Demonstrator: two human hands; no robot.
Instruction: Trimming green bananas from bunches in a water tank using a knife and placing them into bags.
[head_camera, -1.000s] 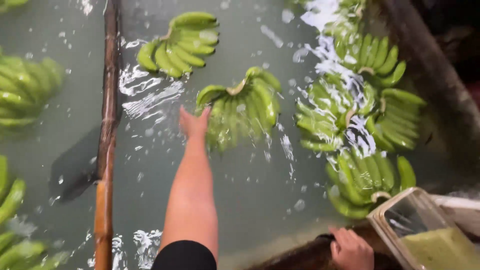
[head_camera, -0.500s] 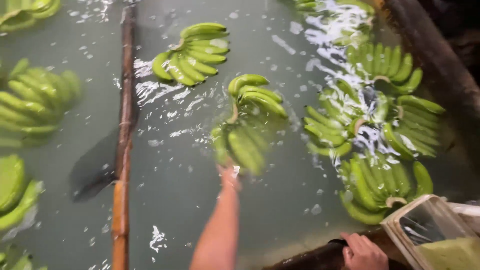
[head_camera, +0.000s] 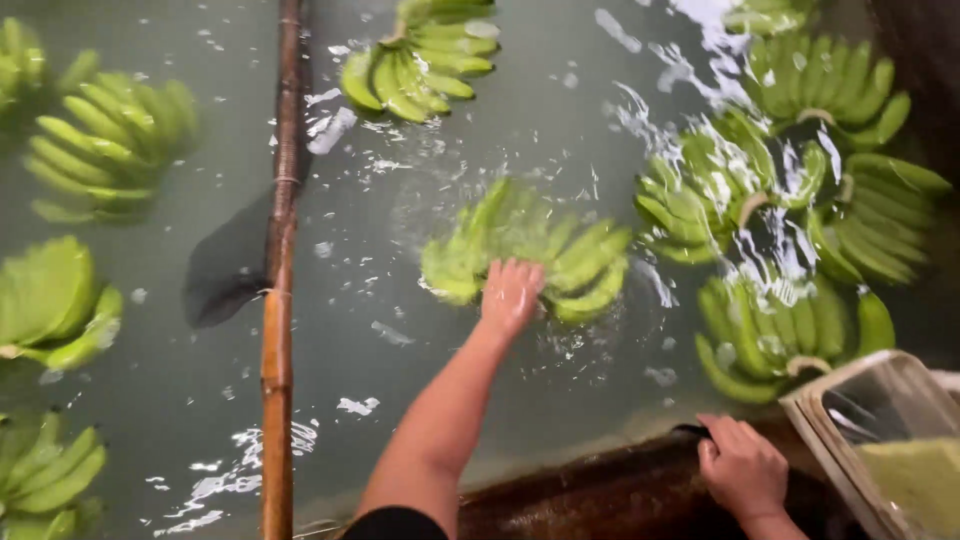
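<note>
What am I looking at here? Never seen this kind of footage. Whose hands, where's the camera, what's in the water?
The single view comes from a camera worn on a person's head, looking down at their own bare hands; there is no machine. Below is a water tank with bunches of green bananas floating in it. The left hand reaches out and presses on the nearest banana bunch, which sits partly under the water. The right hand rests on the tank's dark near rim, holding nothing. A brown pole runs across the water, with more bunches to its left. A clear plastic container sits at the lower right corner.
</note>
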